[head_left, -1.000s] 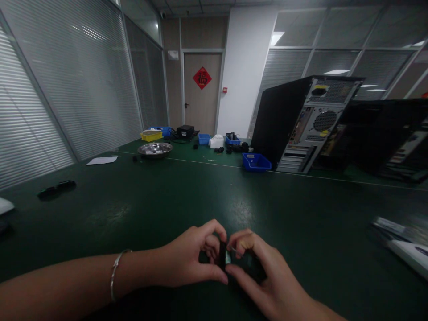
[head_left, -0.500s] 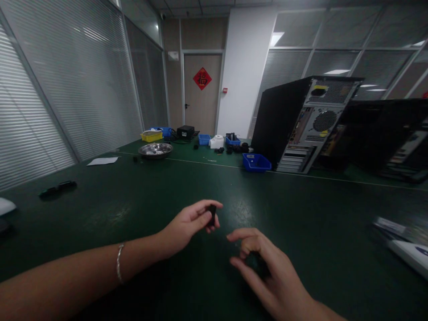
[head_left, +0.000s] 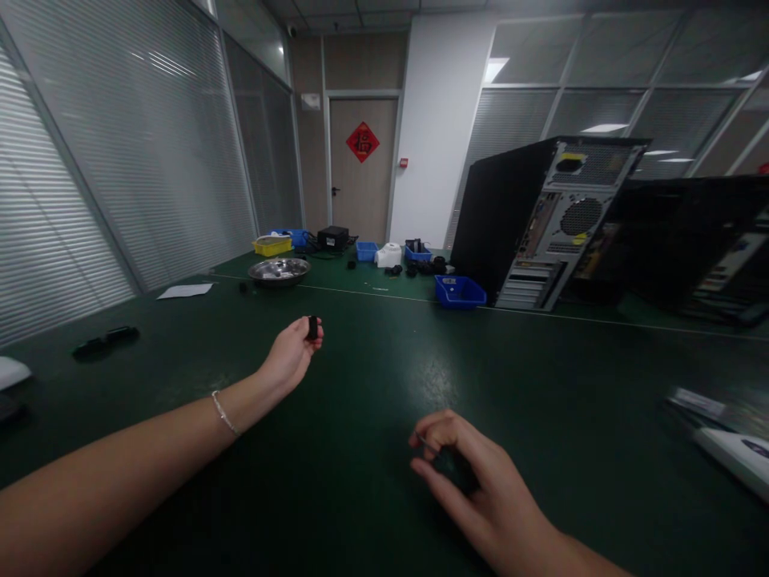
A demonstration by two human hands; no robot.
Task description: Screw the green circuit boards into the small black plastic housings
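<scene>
Black piece (head_left: 313, 328) is held in the left hand's (head_left: 289, 353) grip over the counter (head_left: 366, 344), not yet set down; a thin tool (head_left: 428, 443) seems held in the right hand (head_left: 474, 473).

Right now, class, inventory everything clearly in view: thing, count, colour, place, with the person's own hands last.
Small part: one, black, in the left hand
Thin item: one, grey, at the right hand, unclear
Table: one, green, foreground
Blue bins: at least four, blue, far side
Yellow bin: one, yellow, far left
Bowl: one, silver, far left
Paper: one, white, left
Box: one, black, far end
Computer tower: one, black and grey, right
Door: one, brown, back
Sign: one, red, on the door
Bracelet: one, silver, left wrist
Left hand: one, bare, left of centre
Right hand: one, bare, lower right of centre
</scene>
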